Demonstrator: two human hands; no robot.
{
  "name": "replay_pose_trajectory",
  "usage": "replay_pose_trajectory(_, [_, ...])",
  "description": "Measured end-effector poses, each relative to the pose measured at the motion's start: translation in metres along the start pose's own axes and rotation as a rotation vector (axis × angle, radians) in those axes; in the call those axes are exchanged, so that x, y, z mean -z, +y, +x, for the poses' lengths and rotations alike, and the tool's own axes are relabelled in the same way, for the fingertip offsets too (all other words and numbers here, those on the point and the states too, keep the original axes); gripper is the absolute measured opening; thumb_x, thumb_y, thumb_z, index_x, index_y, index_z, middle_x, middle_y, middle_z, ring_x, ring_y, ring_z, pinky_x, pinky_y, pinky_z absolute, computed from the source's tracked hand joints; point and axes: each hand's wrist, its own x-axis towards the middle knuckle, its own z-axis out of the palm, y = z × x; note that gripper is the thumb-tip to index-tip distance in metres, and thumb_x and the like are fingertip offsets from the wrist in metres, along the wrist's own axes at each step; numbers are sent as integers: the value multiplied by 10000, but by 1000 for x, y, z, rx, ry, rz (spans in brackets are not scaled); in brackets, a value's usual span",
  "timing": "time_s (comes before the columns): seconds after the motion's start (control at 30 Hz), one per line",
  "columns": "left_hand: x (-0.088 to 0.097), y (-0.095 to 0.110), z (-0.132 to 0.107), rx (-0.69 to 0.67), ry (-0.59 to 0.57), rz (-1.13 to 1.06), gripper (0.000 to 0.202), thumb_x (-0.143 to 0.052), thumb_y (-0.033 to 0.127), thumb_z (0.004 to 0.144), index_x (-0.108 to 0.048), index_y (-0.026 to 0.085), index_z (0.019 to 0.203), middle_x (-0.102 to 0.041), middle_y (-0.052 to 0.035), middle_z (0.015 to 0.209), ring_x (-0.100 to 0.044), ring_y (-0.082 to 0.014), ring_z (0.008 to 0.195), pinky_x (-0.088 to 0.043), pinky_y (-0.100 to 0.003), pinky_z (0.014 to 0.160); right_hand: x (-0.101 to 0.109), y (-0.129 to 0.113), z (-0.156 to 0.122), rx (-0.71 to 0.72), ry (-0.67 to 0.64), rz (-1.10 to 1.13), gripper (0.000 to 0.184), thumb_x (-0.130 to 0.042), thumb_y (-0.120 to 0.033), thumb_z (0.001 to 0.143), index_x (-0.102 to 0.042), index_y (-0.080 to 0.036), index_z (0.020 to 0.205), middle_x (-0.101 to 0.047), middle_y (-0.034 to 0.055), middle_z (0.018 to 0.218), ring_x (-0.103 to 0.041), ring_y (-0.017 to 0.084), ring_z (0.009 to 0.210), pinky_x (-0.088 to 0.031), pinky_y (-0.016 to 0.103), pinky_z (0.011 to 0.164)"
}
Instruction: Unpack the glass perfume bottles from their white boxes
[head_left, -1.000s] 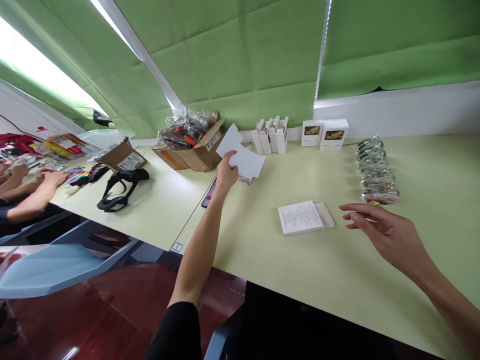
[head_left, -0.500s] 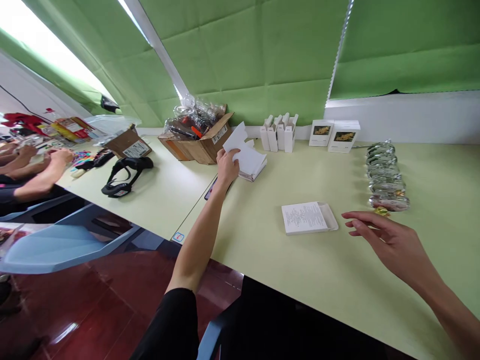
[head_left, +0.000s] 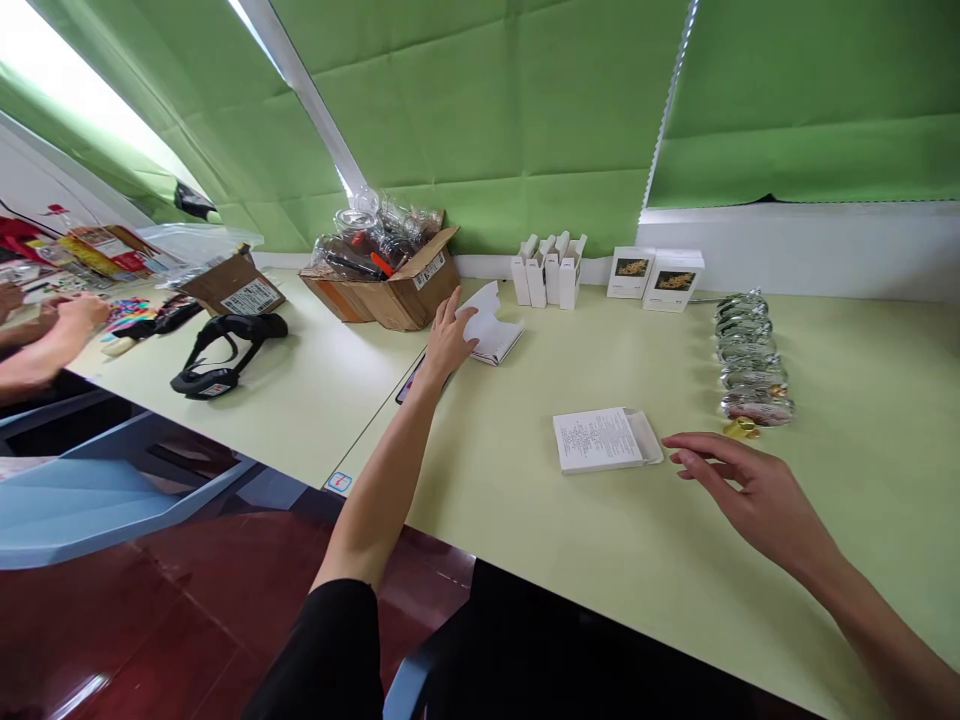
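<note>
My left hand [head_left: 448, 338] reaches far across the pale green table [head_left: 570, 530] and pinches the top white sheet of a small stack of flat white cards [head_left: 491, 330]. That sheet curls up at its left edge. My right hand [head_left: 739, 485] hovers open, fingers spread, just right of a flat white box with printed text [head_left: 604, 439]. A small gold-wrapped piece [head_left: 741, 428] lies beyond its fingertips.
A row of clear plastic packets [head_left: 746, 352] lies at the right. Several small upright white boxes [head_left: 546, 272] and two picture boxes [head_left: 656, 274] line the wall. A cardboard box of clear bags [head_left: 390, 283], a phone [head_left: 411, 380], a black headset [head_left: 221, 352] and another person's hands [head_left: 52, 335] sit left.
My left hand has lowered the white sheets from the air down onto the stack on the table. My right hand has drifted slightly left and down, still open.
</note>
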Motion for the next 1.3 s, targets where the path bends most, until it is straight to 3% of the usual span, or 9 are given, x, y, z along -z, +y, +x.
replay_pose_trajectory(0.17, [9,20,-9,17,149,-27,525,-783,223,750,-612,236,1246,-153,-97,1664,-78,-406,1533,-173,-630,1210,0,-1,0,-2,-13,9,343,-572,-522,916,-744,-250,1033,-758,76,1045,-736,206,787,-596,281,584])
replay_pose_trajectory(0.3, [23,61,-16,37,303,-195,287,-626,302,913,-639,245,1195,-311,-113,1596,-189,-371,1515,-256,-596,1197,0,-3,0,49,14,-11,333,-556,-501,933,-748,-240,1009,-760,81,1037,-720,208,825,-597,274,582])
replay_pose_trajectory(0.37, [31,90,-21,-9,186,-281,275,-608,349,927,-650,237,1175,-479,-127,1476,-361,-348,1439,-313,-556,1178,0,-4,1,70,32,-26,332,-550,-493,939,-748,-233,997,-762,85,1028,-713,210,832,-597,274,577])
replay_pose_trajectory(0.47, [37,135,-38,-117,-304,-447,463,-649,483,881,-610,266,1287,-596,-94,1370,-520,-310,1327,-394,-469,1140,0,-4,1,90,46,-54,341,-527,-484,953,-746,-225,990,-762,91,1027,-713,211,822,-577,261,522])
replay_pose_trajectory(0.53, [33,160,-55,-158,-522,-538,748,-810,541,702,-567,300,1367,-496,-93,1499,-449,-343,1399,-342,-452,1180,0,-5,1,104,50,-70,337,-515,-471,961,-744,-225,994,-760,90,1036,-714,210,824,-565,250,492])
replay_pose_trajectory(0.63, [18,184,-80,-185,-600,-611,1044,-920,548,473,-539,281,1407,-405,-132,1562,-311,-419,1473,-256,-503,1215,0,-6,0,126,66,-90,326,-494,-445,975,-741,-233,1003,-758,85,1048,-712,211,842,-576,258,504])
replay_pose_trajectory(0.87, [-9,188,-77,-91,-616,-668,845,-837,437,648,-521,283,1417,-556,-122,1402,-516,-362,1311,-414,-471,1108,0,-4,-1,189,95,-87,295,-474,-374,993,-727,-224,1019,-756,75,1060,-709,207,871,-591,285,565])
replay_pose_trajectory(1.1, [-38,189,-52,504,-373,-1396,655,-565,614,853,-510,224,1376,-605,-133,1358,-610,-331,1205,-547,-467,919,1,-6,-2,190,94,-76,296,-457,-370,1004,-713,-222,1002,-755,71,1040,-710,202,857,-597,312,621])
replay_pose_trajectory(1.3, [-42,185,-56,550,-401,-1484,607,-662,516,799,-544,200,1304,-624,-131,1351,-645,-326,1175,-541,-491,975,0,-4,-3,199,51,-78,303,-445,-380,1007,-710,-235,986,-750,72,1064,-717,221,910,-604,322,647])
